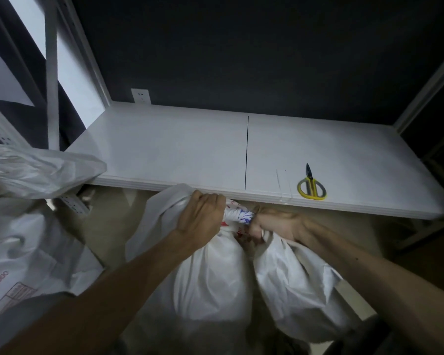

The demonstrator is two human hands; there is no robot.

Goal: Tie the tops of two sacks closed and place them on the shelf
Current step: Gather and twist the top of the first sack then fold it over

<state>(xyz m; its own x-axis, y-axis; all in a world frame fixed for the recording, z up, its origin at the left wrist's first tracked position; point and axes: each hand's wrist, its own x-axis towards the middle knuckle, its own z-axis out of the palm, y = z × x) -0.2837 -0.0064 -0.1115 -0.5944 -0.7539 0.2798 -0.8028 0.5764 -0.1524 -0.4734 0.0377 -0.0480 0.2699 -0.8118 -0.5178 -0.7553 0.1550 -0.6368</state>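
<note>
A person bends over a bulging white sack (215, 278) set low, just below the front edge of a white shelf (164, 149), with both bare arms reaching down to its top. The left hand (203, 216) has its grip closed round the gathered plastic, knuckles up. The right hand (272, 224), blurred, has its grip clenched on the same bunch from the other side. Between the two fists the twisted neck (239, 216), printed in red and blue, shows as a short tight rope. The sack's full body lies beneath both grips, swelling out toward the person. To the left a second white sack (23, 252) with red lettering slumps, and a crumpled bag (36, 170) lies over the shelf's near corner. Yellow-handled scissors (311, 187) rest on the shelf to the right, well apart from the hands.
</note>
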